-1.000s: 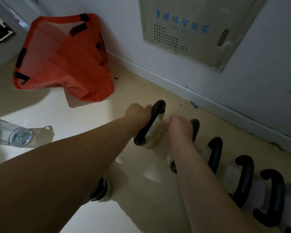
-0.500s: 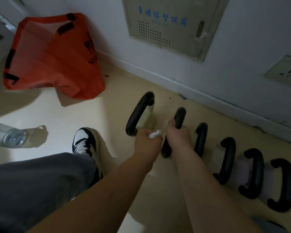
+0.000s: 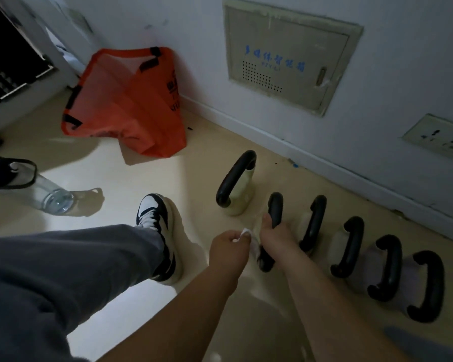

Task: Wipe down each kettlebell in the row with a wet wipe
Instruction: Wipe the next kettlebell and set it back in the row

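Several pale kettlebells with black handles stand in a row on the floor along the wall. The first kettlebell (image 3: 238, 186) is at the left end, standing free. My right hand (image 3: 277, 237) grips the black handle of the second kettlebell (image 3: 275, 209). My left hand (image 3: 229, 246) is just left of it and pinches a small white wet wipe (image 3: 245, 232) beside that kettlebell's pale body. More kettlebells (image 3: 348, 248) follow to the right, untouched.
An orange bag (image 3: 127, 103) leans against the wall at the back left. A clear water bottle (image 3: 29, 186) lies on the floor at the left. My grey trouser leg and black-and-white shoe (image 3: 157, 228) stand left of the row. A wall panel (image 3: 285, 61) and a socket (image 3: 439, 138) are above.
My left hand has left the first kettlebell's handle and drawn back with the wipe beside the second one. My right hand has closed round the second handle. The camera has pulled back and up.
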`<control>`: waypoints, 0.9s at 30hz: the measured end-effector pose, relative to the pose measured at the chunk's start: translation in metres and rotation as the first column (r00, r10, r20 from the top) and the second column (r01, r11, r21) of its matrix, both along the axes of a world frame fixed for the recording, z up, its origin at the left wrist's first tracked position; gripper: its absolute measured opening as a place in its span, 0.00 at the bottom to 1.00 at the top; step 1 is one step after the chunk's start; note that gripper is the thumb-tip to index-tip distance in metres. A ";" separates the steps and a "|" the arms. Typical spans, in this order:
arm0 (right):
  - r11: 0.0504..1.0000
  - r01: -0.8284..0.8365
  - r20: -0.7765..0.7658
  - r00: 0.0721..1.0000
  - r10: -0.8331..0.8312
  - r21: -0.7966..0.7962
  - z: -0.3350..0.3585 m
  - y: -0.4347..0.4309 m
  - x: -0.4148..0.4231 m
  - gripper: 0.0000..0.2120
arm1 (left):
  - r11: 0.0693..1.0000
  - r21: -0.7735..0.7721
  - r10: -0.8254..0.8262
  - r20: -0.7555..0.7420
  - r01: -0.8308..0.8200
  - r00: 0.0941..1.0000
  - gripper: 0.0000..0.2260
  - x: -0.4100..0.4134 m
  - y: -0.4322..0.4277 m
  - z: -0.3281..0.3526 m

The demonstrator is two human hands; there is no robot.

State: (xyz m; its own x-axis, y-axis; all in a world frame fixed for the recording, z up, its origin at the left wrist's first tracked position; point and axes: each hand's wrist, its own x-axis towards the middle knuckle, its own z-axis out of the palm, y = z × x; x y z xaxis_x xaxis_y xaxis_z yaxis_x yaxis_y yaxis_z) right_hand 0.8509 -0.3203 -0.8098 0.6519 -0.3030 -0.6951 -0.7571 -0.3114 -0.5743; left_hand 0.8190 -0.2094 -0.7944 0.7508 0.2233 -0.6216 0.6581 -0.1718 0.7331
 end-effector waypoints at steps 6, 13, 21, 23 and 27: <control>0.972 -0.226 -0.073 0.972 0.222 -0.063 0.002 0.009 -0.047 0.26 | 0.997 -0.071 0.020 -0.112 -0.028 0.994 0.14 -0.034 0.019 0.007; 0.965 -0.259 -0.216 0.941 0.261 0.037 -0.005 0.014 -0.099 0.33 | 0.999 0.053 -0.006 -0.150 0.014 0.989 0.14 -0.038 0.047 -0.002; 0.967 0.044 -0.235 0.972 0.017 0.250 -0.009 -0.006 -0.111 0.35 | 0.890 0.400 -0.362 0.323 0.220 0.874 0.16 -0.029 0.010 0.008; 0.957 0.133 -0.235 0.969 -0.071 0.257 -0.015 -0.010 -0.114 0.30 | 0.759 0.506 -0.609 0.326 0.410 0.724 0.19 -0.041 -0.004 -0.010; 0.886 0.305 -0.252 0.941 -0.225 0.349 -0.016 -0.026 -0.123 0.18 | 0.501 0.673 -0.835 0.212 0.543 0.508 0.30 -0.100 -0.022 -0.044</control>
State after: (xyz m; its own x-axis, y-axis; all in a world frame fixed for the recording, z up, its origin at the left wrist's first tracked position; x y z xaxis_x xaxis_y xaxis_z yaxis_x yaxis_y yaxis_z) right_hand 0.7277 -0.3465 -0.8262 0.4207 -0.1335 -0.8973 -0.8907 0.1267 -0.4365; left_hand 0.7192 -0.2314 -0.8385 0.9181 -0.3741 -0.1308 -0.2494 -0.8018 0.5431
